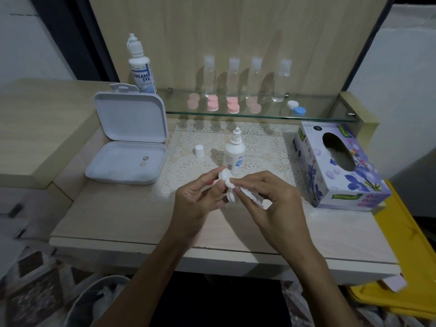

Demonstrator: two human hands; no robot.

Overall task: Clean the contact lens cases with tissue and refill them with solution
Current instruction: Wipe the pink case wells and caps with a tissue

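Wiping lens case (226,179) with tissue (250,197)

Dim, soft focus — edges bowed, corners dark

Tissue box (339,166) — purple, flowered; case caps (213,103) — pink.

"DREAM EYE" on tall solution bottle (141,69), "Mysoft" on tissue box (339,166)
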